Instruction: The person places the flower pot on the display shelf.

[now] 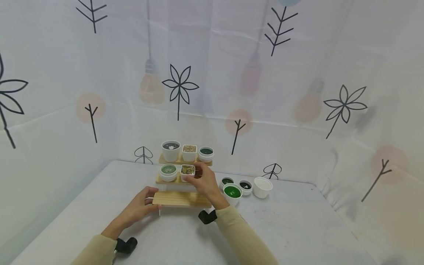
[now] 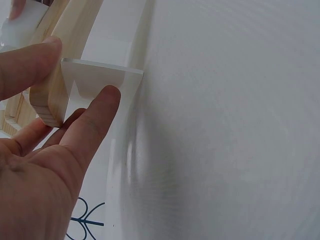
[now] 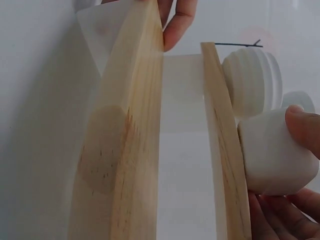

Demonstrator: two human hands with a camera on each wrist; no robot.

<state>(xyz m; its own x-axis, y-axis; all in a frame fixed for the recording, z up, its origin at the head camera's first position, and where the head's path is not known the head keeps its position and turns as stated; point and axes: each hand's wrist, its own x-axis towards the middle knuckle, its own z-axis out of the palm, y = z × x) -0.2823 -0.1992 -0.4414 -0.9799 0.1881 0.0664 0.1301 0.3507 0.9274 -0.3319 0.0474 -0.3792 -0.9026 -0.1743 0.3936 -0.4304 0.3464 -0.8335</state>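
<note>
In the head view a three-tier wooden stand point(image 1: 182, 198) with white side supports stands on the table. My left hand point(image 1: 138, 207) grips the left end of its lowest board; in the left wrist view a fingertip lies against the white side support point(image 2: 100, 75). My right hand point(image 1: 208, 186) pinches a square white pot point(image 1: 187, 170) with a grainy, brownish-green filling, at the middle board. Its base meets that board point(image 3: 227, 150) in the right wrist view. Left of it sits a round pot point(image 1: 168, 173) with a pale green filling.
The top board carries a round pot with dark filling point(image 1: 170, 151), a square grainy-filled pot point(image 1: 189, 152) and a dark green-filled pot point(image 1: 206, 154). Right of the stand are a bright green-filled cup point(image 1: 233, 193), two small dark-filled pots and a white cup point(image 1: 262, 187). A patterned curtain point(image 1: 212, 92) hangs behind.
</note>
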